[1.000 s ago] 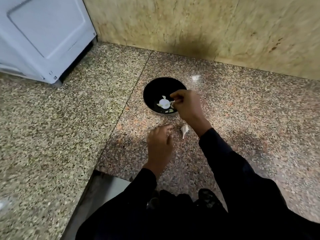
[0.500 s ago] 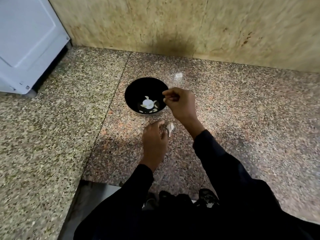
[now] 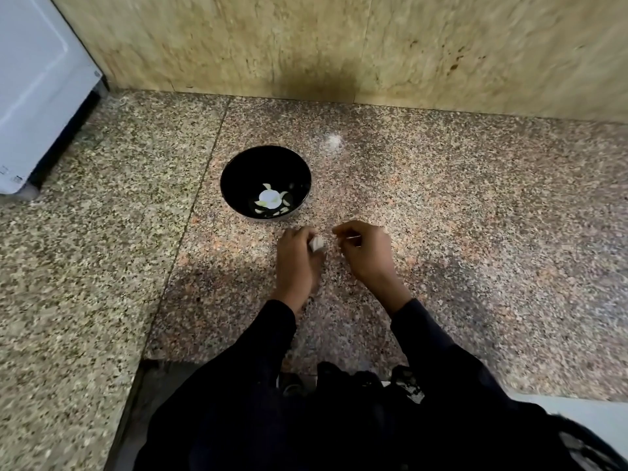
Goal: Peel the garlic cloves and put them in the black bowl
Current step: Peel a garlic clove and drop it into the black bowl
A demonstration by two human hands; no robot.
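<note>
black bowl (image 3: 234, 178) w/ white-ish garlic bits (image 3: 271, 200) inside; tabletop (image 3: 441, 205) speckled pinkish-brown granite, greyer speckle on the left; wall (image 3: 339, 45) mottled tan; sleeves (image 3: 438, 345) black

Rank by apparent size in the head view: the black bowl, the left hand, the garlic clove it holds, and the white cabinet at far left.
1. white cabinet, though cut off by the frame edge
2. black bowl
3. left hand, close to the bowl and nearer the camera, so unsure
4. garlic clove, clearly smallest
</note>
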